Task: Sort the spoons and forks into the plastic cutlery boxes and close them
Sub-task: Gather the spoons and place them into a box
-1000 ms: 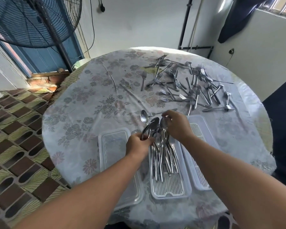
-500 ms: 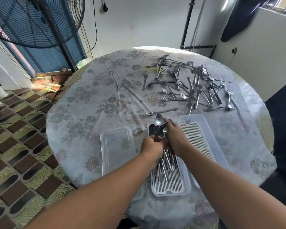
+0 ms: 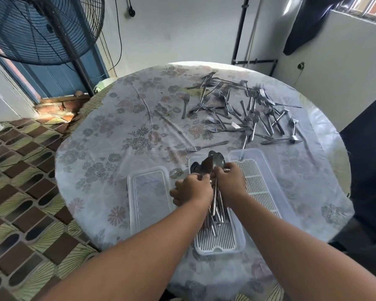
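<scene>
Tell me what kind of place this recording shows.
Probably a home's tiled side room or porch, not a workshop: a round table under a floral cloth, a big standing fan, patterned floor tiles, and loose forks for sorting.

Both hands, left (image 3: 192,190) and right (image 3: 230,183), grip spoons (image 3: 214,162) over the middle box (image 3: 240,240).

Pale white tablecloth (image 3: 117,148) over the round tabletop, printed with faded grey, green and dusty-pink flowers. Silver-grey forks (image 3: 243,109) and spoons (image 3: 215,161). Clear, frosted plastic cutlery boxes (image 3: 267,161) with white slotted inserts (image 3: 258,183); clear lid (image 3: 148,192) at left. Floor tiles (image 3: 20,213) in brown, black ovals and green-yellow fan stripes. Black fan grille (image 3: 41,29), blue door (image 3: 59,81), white walls (image 3: 182,29).
</scene>
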The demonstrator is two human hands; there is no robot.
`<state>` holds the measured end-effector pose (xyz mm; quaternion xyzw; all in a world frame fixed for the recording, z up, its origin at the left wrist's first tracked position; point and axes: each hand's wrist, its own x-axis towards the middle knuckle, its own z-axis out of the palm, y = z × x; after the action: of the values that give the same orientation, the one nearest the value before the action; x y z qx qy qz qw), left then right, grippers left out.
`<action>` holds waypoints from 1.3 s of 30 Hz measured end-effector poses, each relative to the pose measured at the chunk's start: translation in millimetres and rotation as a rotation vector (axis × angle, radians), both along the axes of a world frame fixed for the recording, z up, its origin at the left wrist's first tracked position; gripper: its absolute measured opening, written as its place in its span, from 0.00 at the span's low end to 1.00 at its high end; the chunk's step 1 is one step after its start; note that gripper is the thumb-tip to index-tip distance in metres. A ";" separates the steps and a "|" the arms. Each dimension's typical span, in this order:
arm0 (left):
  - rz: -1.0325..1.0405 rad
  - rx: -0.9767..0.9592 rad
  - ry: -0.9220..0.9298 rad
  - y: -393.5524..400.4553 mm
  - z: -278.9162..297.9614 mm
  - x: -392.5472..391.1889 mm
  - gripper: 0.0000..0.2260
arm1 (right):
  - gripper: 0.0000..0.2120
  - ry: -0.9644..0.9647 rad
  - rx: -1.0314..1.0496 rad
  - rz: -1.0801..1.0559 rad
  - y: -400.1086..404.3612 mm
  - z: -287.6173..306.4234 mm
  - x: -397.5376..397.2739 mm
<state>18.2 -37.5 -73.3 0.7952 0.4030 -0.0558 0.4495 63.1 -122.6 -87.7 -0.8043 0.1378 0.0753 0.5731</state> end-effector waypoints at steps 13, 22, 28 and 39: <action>-0.183 0.466 0.094 17.0 -22.1 18.3 0.14 | 0.04 -0.011 -0.337 0.161 1.5 -11.7 1.9; -0.513 0.853 -0.175 39.2 -35.7 6.1 0.34 | 0.08 -0.054 -0.357 0.203 8.9 -17.0 -4.2; -0.666 0.835 -0.161 47.5 -33.4 4.9 0.19 | 0.19 -0.233 -0.479 0.299 10.4 -20.5 -14.9; -0.599 0.923 -0.286 47.8 -32.0 21.0 0.13 | 0.14 -0.445 -1.120 0.559 0.5 -27.7 -11.9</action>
<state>39.2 10.3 -105.3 0.9885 0.0774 0.1092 0.0702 51.1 -122.1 -115.4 -0.9825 -0.1791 -0.0297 0.0422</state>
